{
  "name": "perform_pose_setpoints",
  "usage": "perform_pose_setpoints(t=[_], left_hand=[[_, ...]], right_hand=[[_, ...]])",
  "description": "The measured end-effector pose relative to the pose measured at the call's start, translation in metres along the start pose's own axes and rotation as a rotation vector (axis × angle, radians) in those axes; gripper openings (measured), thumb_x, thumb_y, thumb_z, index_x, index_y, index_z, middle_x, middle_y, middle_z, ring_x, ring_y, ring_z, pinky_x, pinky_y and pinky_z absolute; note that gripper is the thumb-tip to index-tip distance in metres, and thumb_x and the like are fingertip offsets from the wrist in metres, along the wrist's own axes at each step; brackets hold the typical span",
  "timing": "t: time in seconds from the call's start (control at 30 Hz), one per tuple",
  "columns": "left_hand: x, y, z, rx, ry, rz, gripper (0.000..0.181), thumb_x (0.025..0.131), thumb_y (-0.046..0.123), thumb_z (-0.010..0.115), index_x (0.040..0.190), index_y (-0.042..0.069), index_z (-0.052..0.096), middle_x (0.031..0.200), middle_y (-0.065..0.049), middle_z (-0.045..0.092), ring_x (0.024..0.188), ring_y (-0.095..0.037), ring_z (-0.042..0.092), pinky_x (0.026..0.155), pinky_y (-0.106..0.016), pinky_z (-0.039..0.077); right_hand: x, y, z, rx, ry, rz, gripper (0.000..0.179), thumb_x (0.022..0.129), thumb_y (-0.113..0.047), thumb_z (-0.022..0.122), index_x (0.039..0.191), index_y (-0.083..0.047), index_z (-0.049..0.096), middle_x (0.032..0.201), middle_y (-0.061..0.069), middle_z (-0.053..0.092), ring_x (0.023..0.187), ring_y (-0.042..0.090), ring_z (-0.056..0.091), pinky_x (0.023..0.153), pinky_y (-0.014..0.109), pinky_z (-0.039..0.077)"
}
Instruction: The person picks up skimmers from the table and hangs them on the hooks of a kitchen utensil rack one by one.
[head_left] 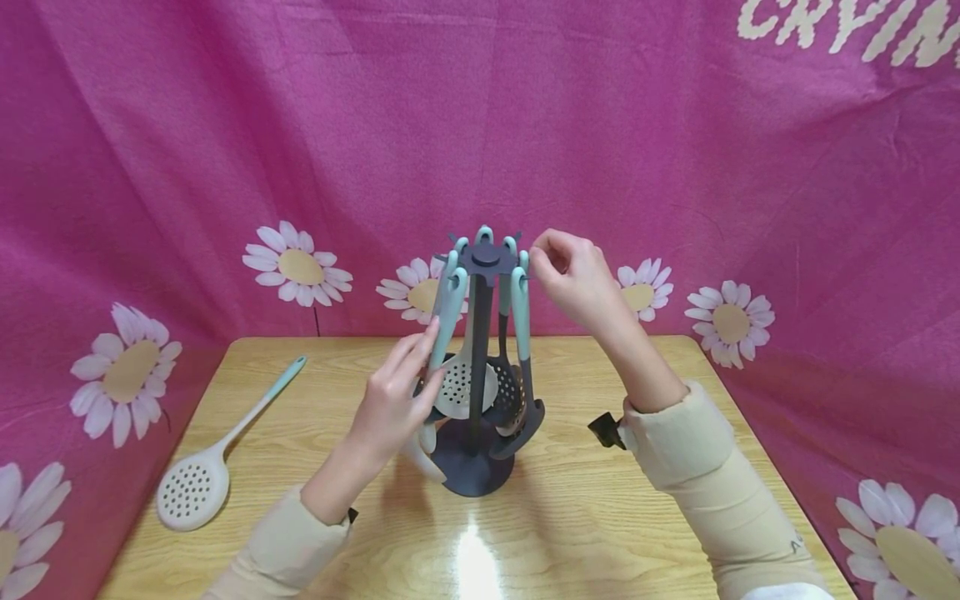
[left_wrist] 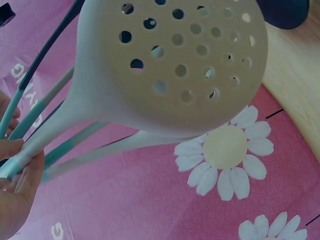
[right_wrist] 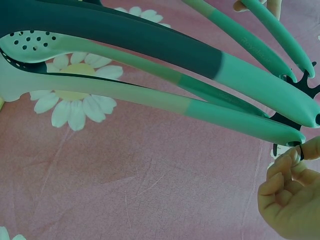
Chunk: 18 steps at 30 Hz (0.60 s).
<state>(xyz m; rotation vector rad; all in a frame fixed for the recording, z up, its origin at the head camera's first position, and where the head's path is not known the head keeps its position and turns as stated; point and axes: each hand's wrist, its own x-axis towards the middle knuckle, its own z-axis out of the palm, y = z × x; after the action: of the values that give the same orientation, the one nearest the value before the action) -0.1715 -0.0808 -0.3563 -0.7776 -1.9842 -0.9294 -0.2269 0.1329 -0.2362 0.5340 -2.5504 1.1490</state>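
Note:
A dark rotating utensil rack [head_left: 486, 260] stands on the table, hung round with several mint-handled utensils. My left hand [head_left: 397, 387] is at its near left side. In the left wrist view, thumb and fingers hold the handle of a pale grey skimmer [left_wrist: 170, 65], whose broad holed head fills the upper middle. My right hand [head_left: 573, 271] is at the right of the rack's top, fingers curled. Its fingertips pinch a dark hook tip [right_wrist: 301, 151] right by the end of a mint handle [right_wrist: 240, 120] with a pale shaft.
Another pale skimmer [head_left: 193, 490] with a mint handle lies on the left of the wooden table [head_left: 555, 533]. On the rack hang a dark slotted turner [head_left: 506, 387] and a dark utensil with a curved end [head_left: 525, 429]. A pink daisy-print cloth [head_left: 645, 125] surrounds the table.

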Motion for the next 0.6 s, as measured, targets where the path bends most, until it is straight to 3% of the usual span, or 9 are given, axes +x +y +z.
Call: perform_pose_setpoints(t=[0.6], left_hand=[[-0.007, -0.002, 0.015, -0.086, 0.090, -0.008, 0.065, 0.064, -0.013, 0.074, 0.124, -0.010, 0.050, 0.104, -0.022, 0.057, 0.080, -0.026, 0.063, 0.064, -0.034, 0.055]], right_hand=[[0.000, 0.000, 0.001, 0.008, 0.007, 0.005, 0.018, 0.090, -0.014, 0.046, 0.083, -0.004, 0.060, 0.068, 0.006, 0.048, 0.064, 0.019, 0.043, 0.057, 0.029, 0.035]])
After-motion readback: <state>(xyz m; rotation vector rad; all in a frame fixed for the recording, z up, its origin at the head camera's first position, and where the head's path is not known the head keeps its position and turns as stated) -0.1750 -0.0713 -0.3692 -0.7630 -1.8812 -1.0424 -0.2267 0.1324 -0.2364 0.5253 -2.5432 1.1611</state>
